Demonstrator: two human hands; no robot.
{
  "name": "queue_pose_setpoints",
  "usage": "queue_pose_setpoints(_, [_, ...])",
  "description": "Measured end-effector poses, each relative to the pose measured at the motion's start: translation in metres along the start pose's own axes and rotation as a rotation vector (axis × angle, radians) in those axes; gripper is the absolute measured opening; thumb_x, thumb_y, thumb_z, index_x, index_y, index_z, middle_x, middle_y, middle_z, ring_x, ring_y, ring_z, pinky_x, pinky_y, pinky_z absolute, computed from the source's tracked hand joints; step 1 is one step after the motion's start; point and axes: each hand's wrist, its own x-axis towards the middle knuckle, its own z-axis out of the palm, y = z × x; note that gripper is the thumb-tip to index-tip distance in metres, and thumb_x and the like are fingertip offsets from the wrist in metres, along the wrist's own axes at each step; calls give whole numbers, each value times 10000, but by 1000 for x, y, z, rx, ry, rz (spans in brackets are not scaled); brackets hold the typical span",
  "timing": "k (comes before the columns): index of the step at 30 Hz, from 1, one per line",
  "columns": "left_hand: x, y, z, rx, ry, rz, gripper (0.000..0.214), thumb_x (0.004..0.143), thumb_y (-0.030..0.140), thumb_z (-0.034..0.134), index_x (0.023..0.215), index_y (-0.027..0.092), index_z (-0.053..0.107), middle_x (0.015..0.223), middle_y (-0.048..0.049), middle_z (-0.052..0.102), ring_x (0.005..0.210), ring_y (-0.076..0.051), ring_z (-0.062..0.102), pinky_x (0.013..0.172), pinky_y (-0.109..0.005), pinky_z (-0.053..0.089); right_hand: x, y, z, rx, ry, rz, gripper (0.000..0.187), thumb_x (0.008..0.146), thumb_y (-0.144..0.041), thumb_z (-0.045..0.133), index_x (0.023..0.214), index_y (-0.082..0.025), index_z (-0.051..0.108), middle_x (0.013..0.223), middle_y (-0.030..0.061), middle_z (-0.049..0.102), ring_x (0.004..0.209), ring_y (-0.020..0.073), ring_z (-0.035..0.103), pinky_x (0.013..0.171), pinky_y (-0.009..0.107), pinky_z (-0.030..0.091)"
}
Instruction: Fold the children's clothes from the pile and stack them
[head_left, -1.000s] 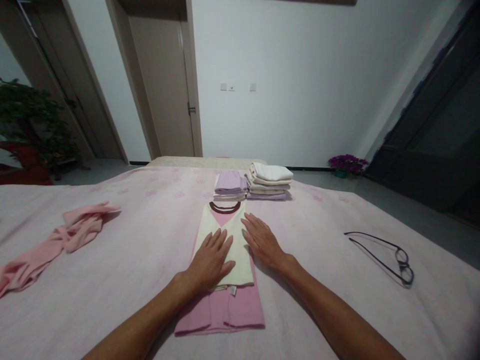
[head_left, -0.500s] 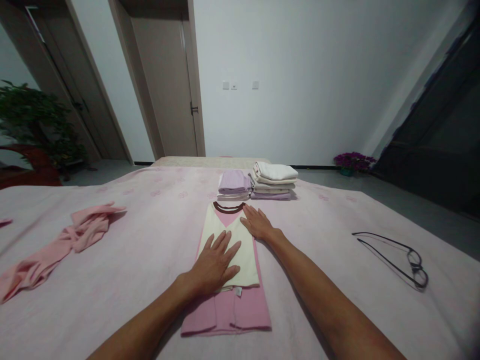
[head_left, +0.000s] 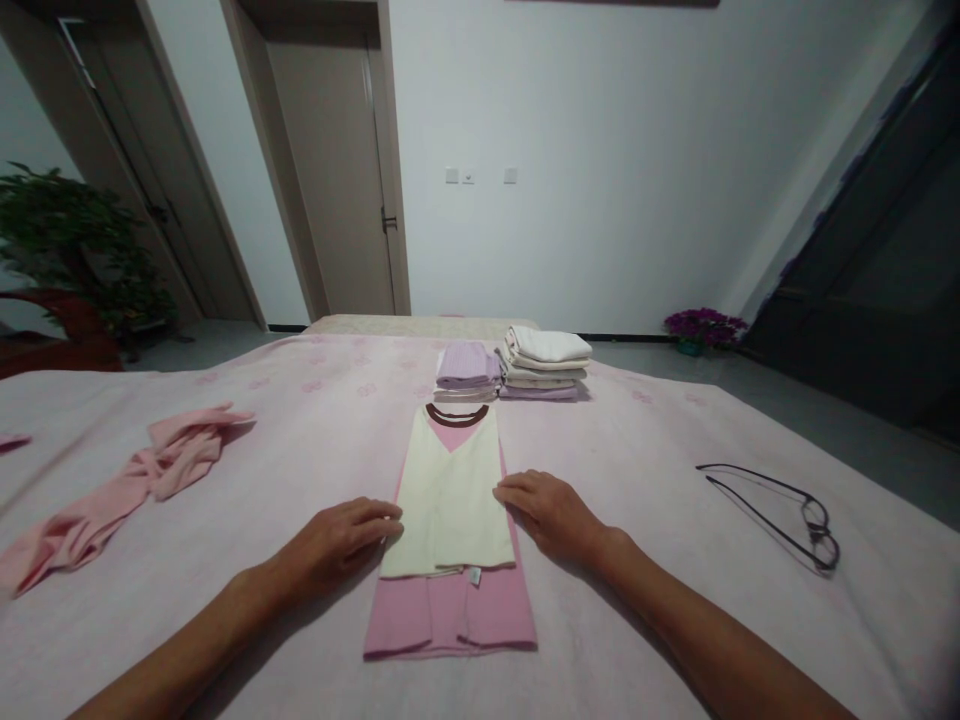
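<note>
A folded shirt (head_left: pixel 466 500) lies flat before me, cream and pink with a brown neckband at its far end. Its cream sleeves are folded over the pink body, and a small white tag shows near the lower part. At the left edge, my left hand (head_left: pixel 341 540) is closed, fingertips and thumb pinching the cloth at mid-length. Opposite it, my right hand (head_left: pixel 551 508) pinches the right edge a little farther up, its fingers together. The thumb tips are partly hidden by the cloth and fingers.
Two stacks of folded clothes, a lilac one (head_left: pixel 466 366) and a mostly white one (head_left: pixel 547 362), stand beyond the neckband. A crumpled pink garment (head_left: pixel 135 490) lies left on the pink bedsheet (head_left: pixel 615 620). Black-framed glasses (head_left: pixel 780 510) rest at the right.
Both hands have left the top of the shirt, where they lay flat with fingers spread. The left went left and the right came nearer, each now at a side edge.
</note>
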Motion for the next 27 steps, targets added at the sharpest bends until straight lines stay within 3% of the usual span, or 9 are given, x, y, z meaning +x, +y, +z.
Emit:
queue_pose_setpoints(4, [0, -3, 4, 6, -15, 33, 310, 976, 152, 514, 1212, 276, 673, 1205, -76, 729, 1051, -157, 704, 888, -258, 577, 3, -23, -7, -48, -25, -106, 268, 930, -104, 553, 1131, -227, 680, 1143, 74, 741, 963, 202, 683, 834, 343, 536])
queue_pose_setpoints(11, [-3, -11, 25, -9, 133, 47, 295, 966, 140, 538, 1206, 260, 660, 1203, -91, 731, 1069, -162, 706, 920, -279, 588, -2, -23, 10, 15, 50, -139, 322, 937, -87, 535, 1216, -211, 640, 1231, 104, 711, 1050, 215, 680, 887, 366, 551])
queue_pose_setpoints(21, [0, -16, 28, -113, 127, 46, 324, 987, 125, 521, 1268, 257, 611, 1262, -95, 689, 1138, -158, 670, 955, -271, 575, -6, -24, 8, 189, 139, -143, 526, 888, -22, 496, 1377, -210, 543, 1274, 132, 659, 1221, 228, 583, 1015, 404, 526])
queue_pose_setpoints(27, [4, -8, 25, -59, 122, 32, 296, 953, 121, 553, 1217, 232, 627, 1215, -94, 701, 1109, -167, 665, 937, -278, 572, -1, -31, 2, 153, 54, -120, 460, 895, -150, 536, 1353, -188, 554, 1236, 136, 647, 1137, 255, 584, 1006, 443, 500])
